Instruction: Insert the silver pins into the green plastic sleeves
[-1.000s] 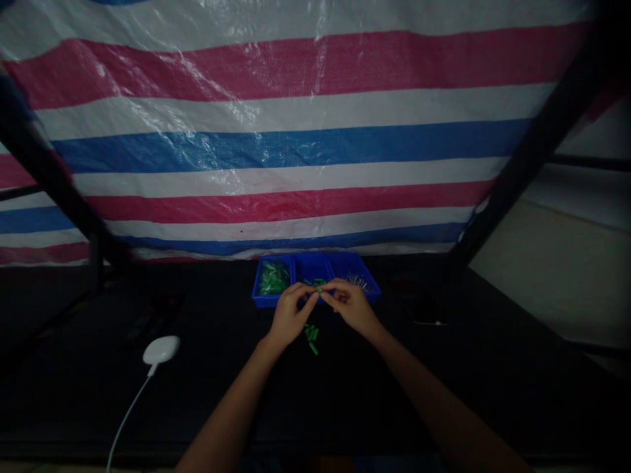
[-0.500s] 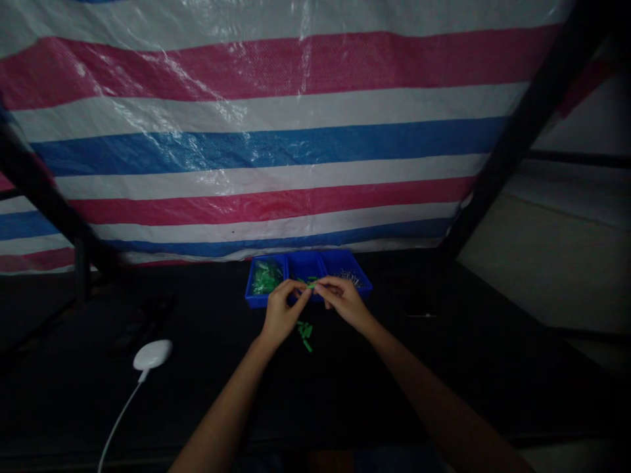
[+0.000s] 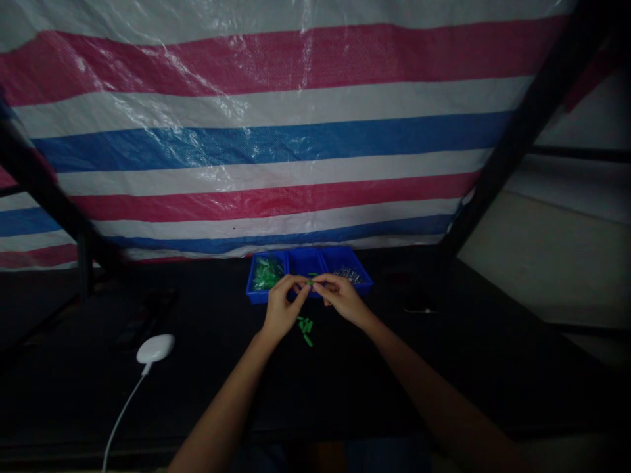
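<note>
My left hand (image 3: pixel 282 305) and my right hand (image 3: pixel 344 301) meet fingertip to fingertip at the near edge of a blue divided tray (image 3: pixel 257 299). Between them they pinch a small green piece (image 3: pixel 309 282), mostly covered by the fingers. Both hands are closed. On the dark table just below lie several loose green tube-like pieces (image 3: pixel 306 326). The tray's left compartment holds green pieces in clear plastic (image 3: pixel 267 273). A few green bits show in the middle one, partly hidden by my hands. Small silvery metal parts (image 3: pixel 349 273) fill the right compartment.
On the left of the black table (image 3: pixel 207 368) lies a white rounded device (image 3: pixel 156 348) with a white cable. A dark object with a bright edge (image 3: pixel 420 310) is at the right. A striped plastic sheet (image 3: pixel 276 151) hangs behind, between black posts.
The fingertips have drawn closer together, and less of the green piece shows between them. The whole view has shifted slightly.
</note>
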`<move>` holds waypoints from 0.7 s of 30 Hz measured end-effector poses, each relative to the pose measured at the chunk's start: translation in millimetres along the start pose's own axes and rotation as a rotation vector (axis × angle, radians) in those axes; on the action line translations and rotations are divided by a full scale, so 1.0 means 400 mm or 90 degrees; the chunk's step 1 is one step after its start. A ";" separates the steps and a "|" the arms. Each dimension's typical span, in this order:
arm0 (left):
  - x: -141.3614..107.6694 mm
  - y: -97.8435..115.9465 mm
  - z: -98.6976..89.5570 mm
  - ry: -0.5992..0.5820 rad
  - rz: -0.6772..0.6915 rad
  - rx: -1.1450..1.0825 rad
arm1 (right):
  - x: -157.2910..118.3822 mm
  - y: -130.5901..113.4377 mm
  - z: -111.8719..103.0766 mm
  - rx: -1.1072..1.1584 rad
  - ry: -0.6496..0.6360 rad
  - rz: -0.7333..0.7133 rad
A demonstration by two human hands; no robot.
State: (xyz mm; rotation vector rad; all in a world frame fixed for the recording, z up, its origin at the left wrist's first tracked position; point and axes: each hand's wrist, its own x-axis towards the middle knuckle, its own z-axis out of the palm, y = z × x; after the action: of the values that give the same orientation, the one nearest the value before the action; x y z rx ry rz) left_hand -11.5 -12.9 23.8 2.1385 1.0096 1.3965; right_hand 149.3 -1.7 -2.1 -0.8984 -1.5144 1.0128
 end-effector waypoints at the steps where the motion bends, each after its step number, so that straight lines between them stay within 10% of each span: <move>1: 0.000 0.000 0.000 -0.002 0.001 0.001 | 0.000 0.001 0.000 0.002 -0.005 -0.004; 21: -0.002 0.005 0.002 -0.024 0.015 0.026 | 0.011 0.030 0.020 0.127 -0.063 0.075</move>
State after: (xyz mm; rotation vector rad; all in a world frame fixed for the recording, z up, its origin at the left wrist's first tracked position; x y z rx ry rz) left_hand -10.1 -14.8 24.2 2.2048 1.0092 1.3518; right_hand 141.0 5.6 -12.3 -0.8133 -1.4253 1.2872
